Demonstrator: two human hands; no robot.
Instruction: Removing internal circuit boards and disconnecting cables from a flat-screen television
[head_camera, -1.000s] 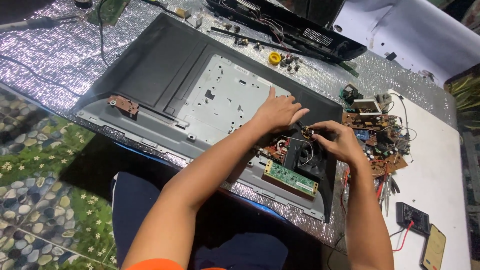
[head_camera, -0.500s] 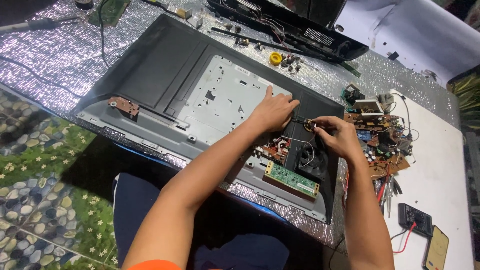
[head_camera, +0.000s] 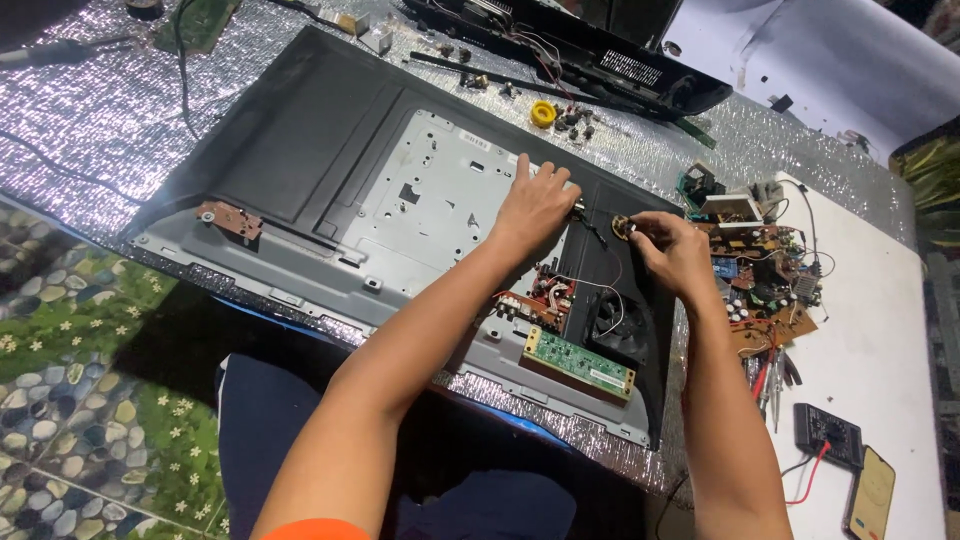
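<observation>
The right hand (head_camera: 672, 252) pinches a small round part (head_camera: 621, 226) at its fingertips, over the panel's (head_camera: 300, 130) dark right end. The left hand (head_camera: 537, 204) lies just left of it, fingers spread flat on the metal plate (head_camera: 440, 200), a thin wire (head_camera: 590, 232) running between them.

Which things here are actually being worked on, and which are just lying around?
In use: left hand on the opened flat-screen back panel; right hand pinching a small round part.

Lying about: yellow tape roll, loose brown circuit boards, multimeter, phone.

Head cam; looks down, close, over panel (head_camera: 330, 170).
</observation>
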